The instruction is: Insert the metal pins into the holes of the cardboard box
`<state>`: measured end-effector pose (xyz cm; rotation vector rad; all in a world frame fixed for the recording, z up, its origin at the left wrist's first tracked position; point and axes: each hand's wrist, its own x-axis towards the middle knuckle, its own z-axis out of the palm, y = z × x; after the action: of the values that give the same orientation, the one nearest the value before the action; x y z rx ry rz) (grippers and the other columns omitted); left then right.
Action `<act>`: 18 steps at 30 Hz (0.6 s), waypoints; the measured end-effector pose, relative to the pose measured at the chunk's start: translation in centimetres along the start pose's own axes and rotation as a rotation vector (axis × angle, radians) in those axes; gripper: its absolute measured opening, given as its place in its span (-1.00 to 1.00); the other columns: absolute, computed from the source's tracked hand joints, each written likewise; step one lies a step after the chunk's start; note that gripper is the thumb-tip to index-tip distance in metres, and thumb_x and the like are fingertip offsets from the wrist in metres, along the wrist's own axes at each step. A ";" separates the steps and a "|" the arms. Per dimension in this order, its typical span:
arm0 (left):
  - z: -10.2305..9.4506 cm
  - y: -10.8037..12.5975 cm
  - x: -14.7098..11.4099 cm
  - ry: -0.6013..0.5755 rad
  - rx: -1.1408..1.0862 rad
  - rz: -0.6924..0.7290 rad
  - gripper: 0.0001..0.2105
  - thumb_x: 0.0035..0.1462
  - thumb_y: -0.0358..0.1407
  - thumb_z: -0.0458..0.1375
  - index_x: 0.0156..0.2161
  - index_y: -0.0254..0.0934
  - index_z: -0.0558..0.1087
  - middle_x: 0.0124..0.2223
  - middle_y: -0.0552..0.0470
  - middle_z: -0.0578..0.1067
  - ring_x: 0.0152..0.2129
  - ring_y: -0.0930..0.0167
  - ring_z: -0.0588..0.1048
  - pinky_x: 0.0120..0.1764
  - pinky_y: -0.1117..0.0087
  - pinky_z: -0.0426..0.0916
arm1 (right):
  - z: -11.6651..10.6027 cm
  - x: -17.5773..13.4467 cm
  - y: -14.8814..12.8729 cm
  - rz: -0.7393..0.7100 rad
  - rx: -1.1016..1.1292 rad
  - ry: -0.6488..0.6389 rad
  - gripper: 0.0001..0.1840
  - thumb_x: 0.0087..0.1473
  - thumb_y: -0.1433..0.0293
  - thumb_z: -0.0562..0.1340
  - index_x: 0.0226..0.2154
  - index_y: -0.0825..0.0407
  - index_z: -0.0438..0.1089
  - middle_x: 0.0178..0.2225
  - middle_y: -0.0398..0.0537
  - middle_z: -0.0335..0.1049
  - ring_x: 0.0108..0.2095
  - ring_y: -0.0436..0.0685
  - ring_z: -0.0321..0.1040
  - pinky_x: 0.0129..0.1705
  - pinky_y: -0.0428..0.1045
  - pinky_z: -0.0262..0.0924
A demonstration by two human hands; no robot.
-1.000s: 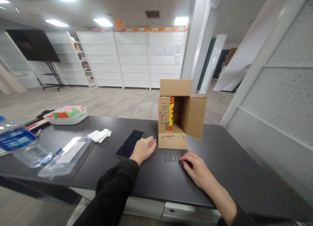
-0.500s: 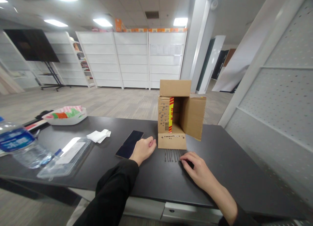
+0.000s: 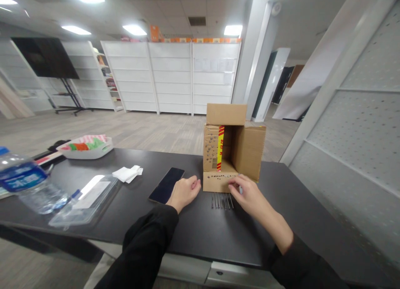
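Note:
A small cardboard box stands with its opening toward me and its flaps spread. Dark round screw or nail heads dot its left side panel, and a row of dark spots runs along the front flap. Below that flap, several thin metal screws or nails lie side by side on the table. My right hand is at the flap's right end, thumb and forefinger pinched; anything between them is too small to make out. Left of the box, my left hand rests closed by a dark phone, with nothing visible in it.
On the left of the black table are a water bottle, a clear plastic case, folded white tissues and a white basket with colourful contents. A perforated white panel stands along the right.
My right hand has risen from the right end of the metal row to the box's front flap. That end of the row now shows uncovered. My left hand keeps its place.

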<state>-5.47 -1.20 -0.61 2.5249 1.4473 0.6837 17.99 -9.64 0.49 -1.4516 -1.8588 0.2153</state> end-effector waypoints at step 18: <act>0.1 0.0 0.0 0.000 0.012 0.005 -0.67 0.17 -0.18 -0.07 -0.59 -0.23 0.12 -0.65 0.13 0.19 -0.68 0.50 0.21 -0.50 0.45 -0.04 | 3.4 2.3 2.2 -0.034 -0.228 0.101 -0.80 0.13 0.49 0.09 -0.23 0.01 0.38 -0.27 0.01 0.35 -0.20 0.20 0.22 -0.16 0.08 0.11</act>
<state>-5.49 -1.20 -0.71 2.5380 1.4502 0.6783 17.28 -5.75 -2.08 -1.5507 -1.8712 -0.0882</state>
